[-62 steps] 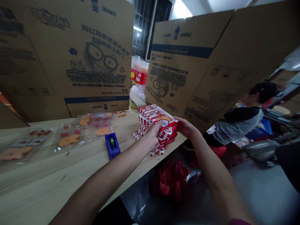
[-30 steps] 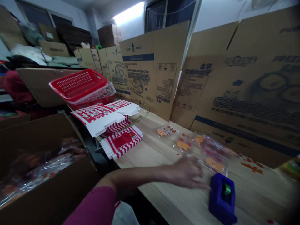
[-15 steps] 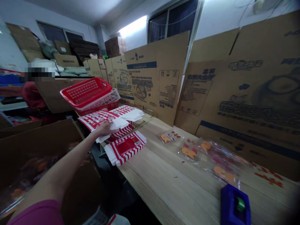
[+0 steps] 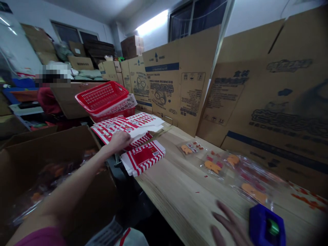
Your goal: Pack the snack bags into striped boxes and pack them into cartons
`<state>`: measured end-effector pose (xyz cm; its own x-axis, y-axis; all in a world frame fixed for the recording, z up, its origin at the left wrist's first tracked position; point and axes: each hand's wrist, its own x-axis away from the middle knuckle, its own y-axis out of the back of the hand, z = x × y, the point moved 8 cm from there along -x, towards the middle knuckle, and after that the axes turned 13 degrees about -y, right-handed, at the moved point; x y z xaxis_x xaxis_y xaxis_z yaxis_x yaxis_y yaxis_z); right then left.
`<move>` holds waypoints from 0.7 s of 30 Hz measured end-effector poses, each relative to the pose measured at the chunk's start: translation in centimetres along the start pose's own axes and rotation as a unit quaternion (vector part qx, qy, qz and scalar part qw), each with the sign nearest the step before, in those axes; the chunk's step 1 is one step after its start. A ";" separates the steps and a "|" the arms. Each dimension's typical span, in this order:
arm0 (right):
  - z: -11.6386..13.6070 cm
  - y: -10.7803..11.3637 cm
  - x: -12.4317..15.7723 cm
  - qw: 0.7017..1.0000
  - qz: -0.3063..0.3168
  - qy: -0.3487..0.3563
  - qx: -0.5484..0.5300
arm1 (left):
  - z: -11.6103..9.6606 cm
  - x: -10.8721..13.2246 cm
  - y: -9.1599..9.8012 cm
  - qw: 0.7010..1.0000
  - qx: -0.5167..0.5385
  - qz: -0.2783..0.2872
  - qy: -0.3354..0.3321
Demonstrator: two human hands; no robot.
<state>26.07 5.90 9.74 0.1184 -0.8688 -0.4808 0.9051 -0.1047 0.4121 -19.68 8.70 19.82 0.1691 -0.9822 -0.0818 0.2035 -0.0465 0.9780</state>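
Observation:
My left hand (image 4: 120,140) reaches far forward, its fingers curled closed at the near edge of a stack of flattened red-and-white striped boxes (image 4: 139,119). The fingertips are partly hidden, but the hand appears to pinch a box there. Just nearer to me lies another pile of folded striped boxes (image 4: 145,156) with a red panel and barcode. My right hand (image 4: 230,223) is low in the view, open with fingers spread over the wooden table (image 4: 176,191). It holds nothing and is beside a blue tape dispenser (image 4: 266,227) with a green roll.
Clear packets with orange pieces (image 4: 212,166) lie along the table's back. Loose orange-red bits (image 4: 307,201) are at the right. Large cardboard sheets (image 4: 176,85) stand behind. Red baskets (image 4: 102,97) are stacked beyond the boxes. An open carton (image 4: 64,143) stands left; a person (image 4: 48,99) is behind it.
My right hand has come into view, open, beside the tape dispenser. My left hand has shifted slightly at the box stack, and the whole view has moved a little left.

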 end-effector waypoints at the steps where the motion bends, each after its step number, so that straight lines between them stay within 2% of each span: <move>1: 0.6 -3.0 -0.7 0.996 0.066 -0.021 -0.051 | -2.1 0.8 0.3 1.000 -0.009 0.009 -0.014; 2: 1.1 -6.2 -1.3 0.981 0.132 -0.072 -0.119 | -4.5 1.8 0.5 0.999 -0.014 0.019 -0.033; 3: 1.5 -9.3 -1.8 0.953 0.183 -0.138 -0.197 | -7.2 2.8 0.5 0.998 -0.015 0.031 -0.056; 5: 2.8 -14.9 -2.1 0.863 0.270 -0.255 -0.342 | -12.9 5.0 0.0 0.993 -0.010 0.052 -0.108; 6: 3.3 -16.7 -2.3 0.830 0.280 -0.294 -0.383 | -15.8 6.2 -0.3 0.988 -0.004 0.059 -0.139; 7: 3.5 -18.0 -2.4 0.809 0.281 -0.321 -0.405 | -18.6 7.4 -0.7 0.981 0.004 0.061 -0.183; 9: 2.6 -18.7 -2.5 0.807 0.259 -0.344 -0.403 | -24.0 9.7 -1.2 0.948 0.030 0.054 -0.313; 10: 1.8 -18.3 -2.5 0.818 0.247 -0.346 -0.387 | -25.7 10.6 -1.3 0.931 0.045 0.049 -0.359; 11: 0.8 -17.6 -2.4 0.830 0.238 -0.344 -0.368 | -26.5 11.2 -1.2 0.919 0.062 0.041 -0.386; 13: -1.4 -15.0 -2.2 0.851 0.224 -0.339 -0.332 | -25.4 10.9 -0.2 0.923 0.105 -0.007 -0.369; 16: -3.2 -8.9 -2.3 0.877 0.202 -0.337 -0.277 | -19.1 8.9 3.0 0.934 0.169 -0.174 -0.263; 18: -2.5 -4.0 -2.7 0.901 0.181 -0.319 -0.232 | -14.8 7.8 4.7 0.918 0.187 -0.276 -0.213; 20: -0.8 0.9 -2.9 0.927 0.143 -0.299 -0.173 | -12.0 6.7 5.5 0.904 0.213 -0.319 -0.191; 21: 0.4 3.3 -2.8 0.941 0.113 -0.284 -0.146 | -11.2 6.1 5.7 0.896 0.234 -0.325 -0.189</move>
<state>28.59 7.82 12.74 0.1589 -0.9802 0.1178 0.9666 0.1787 0.1837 -6.65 4.53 22.76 -0.1953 -0.7069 -0.6798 -0.3023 -0.6161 0.7274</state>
